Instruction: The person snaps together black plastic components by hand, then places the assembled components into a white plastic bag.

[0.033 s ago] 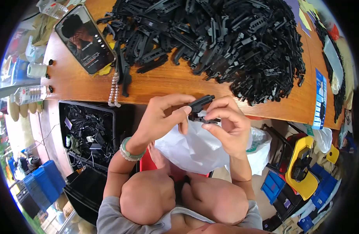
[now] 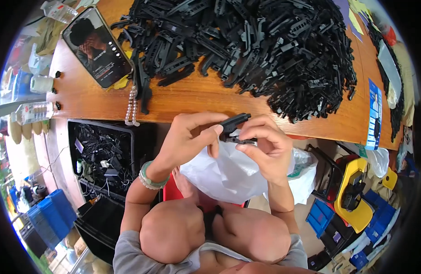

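A long black plastic part (image 2: pixel 235 122) is pinched between the thumb and fingers of my left hand (image 2: pixel 196 134), tilted up to the right. Below it, my right hand (image 2: pixel 267 144) closes thumb and fingertips on a smaller, thin black plastic piece (image 2: pixel 247 141). The two pieces lie close together; whether they are joined, I cannot tell. Both hands are just off the table's near edge, over a white plastic bag (image 2: pixel 224 171) between my knees. A big pile of black plastic parts (image 2: pixel 247 41) covers the table beyond them.
On the wooden table (image 2: pixel 192 102), a phone (image 2: pixel 98 50) lies at the left beside a beaded strap (image 2: pixel 132 106). Below left stands a black crate (image 2: pixel 112 155) of parts and cables. A yellow stool (image 2: pixel 352 196) and a blue bin (image 2: pixel 319 217) are at the right.
The whole view has shifted very slightly. Both hands keep the same hold on the black plastic pieces.
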Demonstrator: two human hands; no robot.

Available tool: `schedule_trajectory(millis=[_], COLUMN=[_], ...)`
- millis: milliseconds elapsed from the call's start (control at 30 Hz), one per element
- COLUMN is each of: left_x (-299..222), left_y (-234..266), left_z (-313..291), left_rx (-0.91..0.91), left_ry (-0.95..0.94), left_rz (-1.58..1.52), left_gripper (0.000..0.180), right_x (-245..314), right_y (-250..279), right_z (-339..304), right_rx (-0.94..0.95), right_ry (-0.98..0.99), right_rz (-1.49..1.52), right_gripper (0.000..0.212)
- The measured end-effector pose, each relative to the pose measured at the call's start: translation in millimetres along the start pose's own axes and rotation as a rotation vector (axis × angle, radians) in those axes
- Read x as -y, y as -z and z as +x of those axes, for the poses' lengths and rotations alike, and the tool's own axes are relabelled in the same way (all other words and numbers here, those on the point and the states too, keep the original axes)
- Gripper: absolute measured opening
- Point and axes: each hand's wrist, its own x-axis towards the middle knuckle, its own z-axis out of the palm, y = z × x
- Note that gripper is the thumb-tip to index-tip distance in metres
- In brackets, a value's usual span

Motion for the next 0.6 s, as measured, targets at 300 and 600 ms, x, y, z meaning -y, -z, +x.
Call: schedule_trajectory(millis=[300,600], left_x=[13.2,14.6], left_y=[-10.6,-4.9], left_z=[-2.7,-4.6], left_rx=[-0.019,0.023], left_ry=[-0.466,-0.499], left_rz=[0.517,0.590], left_gripper=[0.038,0.033], right_x=[-29.3,-25.4], right_y=[-6.7,0.9], right_z=[-17.3,-8.2], right_rx=[-0.199,-0.122], right_ry=[-0.017,0.156], right_rz=[0.121,-0.343], right_gripper=[0.022,0.047])
